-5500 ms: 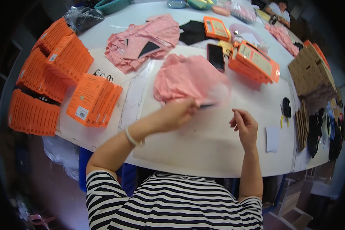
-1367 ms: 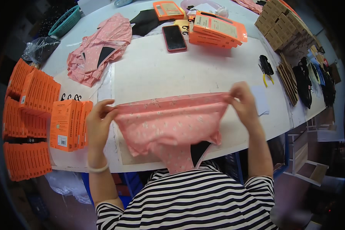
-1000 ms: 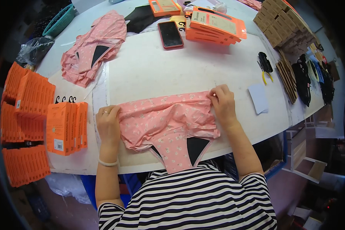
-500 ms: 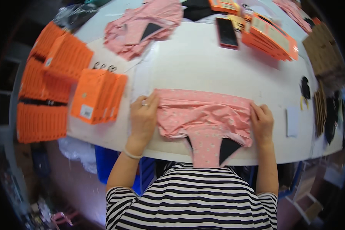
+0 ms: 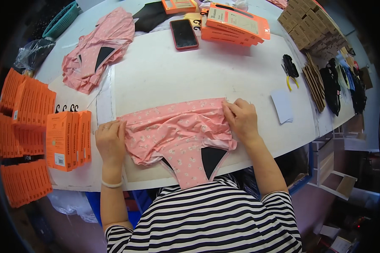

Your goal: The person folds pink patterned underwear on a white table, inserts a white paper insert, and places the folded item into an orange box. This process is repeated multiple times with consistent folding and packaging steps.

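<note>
At far left we see rows of orange boxes [image 5: 34, 103] stacked along the side of the tabletop [image 5: 156, 76], with a crumpled clear plastic bag [image 5: 33, 54] and a teal basket [image 5: 60, 22] behind them. Just inward stands a short row of orange hook-topped boxes [image 5: 62, 141], leaving us a narrow gap before our left hand [image 5: 111, 139]. That hand, a white bracelet [image 5: 112, 184] on its wrist, pinches the left end of the waistband between thumb and fingers.

The pink floral briefs [image 5: 177, 135] lie spread in front of us, waistband away, body wrinkled, dark lining showing in both leg openings. Their narrow crotch reaches the near edge, against our striped shirt [image 5: 207, 215], so we have little room on that side. Beyond the waistband we have a wide open stretch, bounded by a heap of pink floral garments [image 5: 99, 46] at left, a red-cased phone [image 5: 184, 34] and a pile of orange boxes with cut-out tops [image 5: 232, 31].

Our right hand [image 5: 242, 118] pinches the waistband's right end. Farther right, past some open surface, lie white cards [image 5: 282, 105], yellow-handled pliers [image 5: 291, 83] and flattened brown cardboard [image 5: 313, 82].
</note>
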`<state>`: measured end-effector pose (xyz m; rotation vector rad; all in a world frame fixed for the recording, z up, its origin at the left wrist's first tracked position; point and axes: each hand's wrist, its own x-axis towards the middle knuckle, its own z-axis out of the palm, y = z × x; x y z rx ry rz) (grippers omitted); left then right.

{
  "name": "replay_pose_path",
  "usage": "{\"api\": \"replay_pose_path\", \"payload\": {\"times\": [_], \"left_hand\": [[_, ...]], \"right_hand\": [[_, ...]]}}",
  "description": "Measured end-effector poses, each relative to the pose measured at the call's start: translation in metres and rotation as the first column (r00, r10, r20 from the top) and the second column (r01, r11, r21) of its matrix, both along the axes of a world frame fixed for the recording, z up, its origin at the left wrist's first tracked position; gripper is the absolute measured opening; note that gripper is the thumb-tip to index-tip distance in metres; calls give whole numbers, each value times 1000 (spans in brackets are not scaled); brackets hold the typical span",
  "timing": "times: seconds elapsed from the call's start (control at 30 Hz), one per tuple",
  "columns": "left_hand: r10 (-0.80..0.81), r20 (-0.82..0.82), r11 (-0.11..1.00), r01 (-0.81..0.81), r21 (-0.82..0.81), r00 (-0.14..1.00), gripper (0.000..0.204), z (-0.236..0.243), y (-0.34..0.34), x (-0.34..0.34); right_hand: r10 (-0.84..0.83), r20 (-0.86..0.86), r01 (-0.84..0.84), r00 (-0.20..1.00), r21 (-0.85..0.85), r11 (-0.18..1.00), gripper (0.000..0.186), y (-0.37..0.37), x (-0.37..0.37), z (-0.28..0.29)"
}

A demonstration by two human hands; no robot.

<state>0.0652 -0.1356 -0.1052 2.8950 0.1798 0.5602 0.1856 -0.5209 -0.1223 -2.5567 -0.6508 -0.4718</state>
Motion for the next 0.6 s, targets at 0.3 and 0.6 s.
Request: {"api": "replay_pose_path", "payload": {"times": [0.3, 0.6], "left_hand": [[152, -221, 869, -237, -434, 963, 32, 2, 9, 33], [-5, 264, 312, 252, -916, 965, 11, 53, 14, 36]], "right_hand": [[-119, -272, 167, 955, 161, 973, 24, 16, 19, 6], [358, -364, 137, 860, 840, 525, 15, -8, 42, 56]]}}
